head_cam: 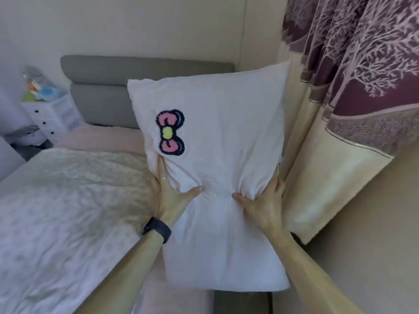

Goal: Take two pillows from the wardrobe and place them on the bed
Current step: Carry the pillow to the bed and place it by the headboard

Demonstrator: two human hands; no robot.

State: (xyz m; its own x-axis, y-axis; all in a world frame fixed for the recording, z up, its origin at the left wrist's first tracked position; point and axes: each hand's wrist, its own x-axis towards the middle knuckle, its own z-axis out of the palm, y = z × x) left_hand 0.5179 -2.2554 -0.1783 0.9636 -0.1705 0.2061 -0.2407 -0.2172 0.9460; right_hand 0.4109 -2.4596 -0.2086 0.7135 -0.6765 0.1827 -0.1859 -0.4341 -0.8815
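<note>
A pale pink pillow (222, 137) with a pink, yellow and dark bow patch is held up lengthwise over the right side of the bed (97, 141). My left hand (170, 191) grips its left edge, thumb pressed into the front. On the right edge, my right hand (263, 205) pinches the fabric the same way. A dark band sits on my left wrist. The pillow's far end points toward the grey headboard (102, 87). No second pillow or wardrobe shows.
A white crinkled quilt (68, 211) covers the near part of the bed. A white drawer unit (52, 116) with toys on top stands left of the headboard. Maroon and cream curtains (353, 87) hang close on the right.
</note>
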